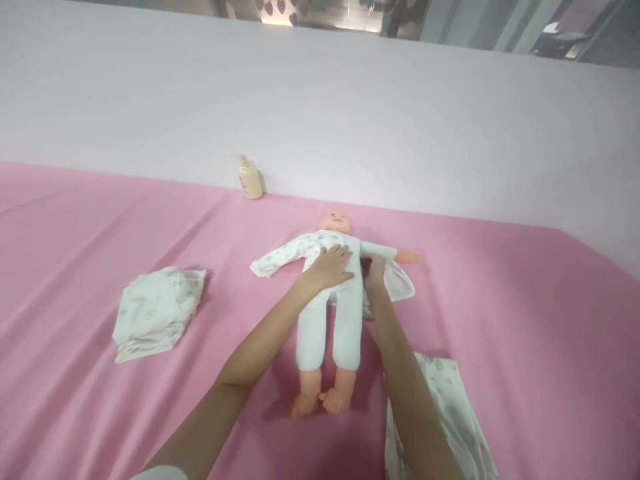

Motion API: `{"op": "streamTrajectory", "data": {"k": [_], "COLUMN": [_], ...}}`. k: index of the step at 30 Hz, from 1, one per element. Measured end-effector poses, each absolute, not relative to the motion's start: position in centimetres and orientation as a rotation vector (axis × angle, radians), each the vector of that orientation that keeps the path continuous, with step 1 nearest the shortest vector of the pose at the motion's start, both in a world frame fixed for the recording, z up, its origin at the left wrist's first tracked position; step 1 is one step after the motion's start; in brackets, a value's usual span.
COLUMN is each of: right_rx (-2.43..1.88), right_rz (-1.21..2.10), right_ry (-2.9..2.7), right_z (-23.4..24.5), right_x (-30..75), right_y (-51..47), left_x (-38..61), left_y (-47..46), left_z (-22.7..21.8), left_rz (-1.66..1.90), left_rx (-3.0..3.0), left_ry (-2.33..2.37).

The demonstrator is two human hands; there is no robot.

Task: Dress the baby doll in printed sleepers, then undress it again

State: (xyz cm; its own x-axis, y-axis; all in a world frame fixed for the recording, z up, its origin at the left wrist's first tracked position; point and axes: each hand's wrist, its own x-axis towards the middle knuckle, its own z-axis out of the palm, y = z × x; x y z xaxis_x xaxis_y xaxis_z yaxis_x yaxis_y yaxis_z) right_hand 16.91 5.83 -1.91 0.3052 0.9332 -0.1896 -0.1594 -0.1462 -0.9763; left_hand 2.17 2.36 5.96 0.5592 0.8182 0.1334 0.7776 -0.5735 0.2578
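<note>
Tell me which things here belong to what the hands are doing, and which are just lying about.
In hand:
- white-bodied baby doll, left hand on its front
- white printed cloth top, one sleeve on the doll, right hand near its loose side

Apparently just lying about:
- cream pump bottle
- folded white printed cloth
- white cloth with green dots

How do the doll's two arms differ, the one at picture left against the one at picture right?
The left doll arm is covered by a patterned sleeve, while the right doll arm wears a plain white sleeve. No hand shows at the left doll arm's end; from the right doll arm a bare doll hand sticks out. The left doll arm slopes down more steeply than the right. Both stretch out sideways.
</note>
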Motion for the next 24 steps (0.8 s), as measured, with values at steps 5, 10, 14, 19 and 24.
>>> {"op": "streamTrajectory", "data": {"k": [5,10,14,19,24], "right_rx": [-1.154,-1.001,-1.045,-1.581,-2.013], "right_rz": [1.013,0.904,0.857,0.462,0.313], "right_ry": [-0.631,-0.916,-1.145,-1.386,-1.608], "right_z": [-0.4,1.3,1.0,-1.9,-3.9], "right_x": [16.5,14.7,15.5,18.8,20.1], "right_y": [6.5,5.5,5.9,6.9,7.3], "left_x": [3.2,3.8,3.4,3.2,3.6], "left_y": [3.0,5.0,6.1,6.1,6.3], "left_z": [5.0,4.7,4.7,4.7,4.2], "left_rz": [0.540,1.027,1.120,1.137,1.159], "left_rx": [2.562,2.450,2.256,2.207,2.267], "left_ry": [1.578,1.476,1.377,1.333,1.303]}}
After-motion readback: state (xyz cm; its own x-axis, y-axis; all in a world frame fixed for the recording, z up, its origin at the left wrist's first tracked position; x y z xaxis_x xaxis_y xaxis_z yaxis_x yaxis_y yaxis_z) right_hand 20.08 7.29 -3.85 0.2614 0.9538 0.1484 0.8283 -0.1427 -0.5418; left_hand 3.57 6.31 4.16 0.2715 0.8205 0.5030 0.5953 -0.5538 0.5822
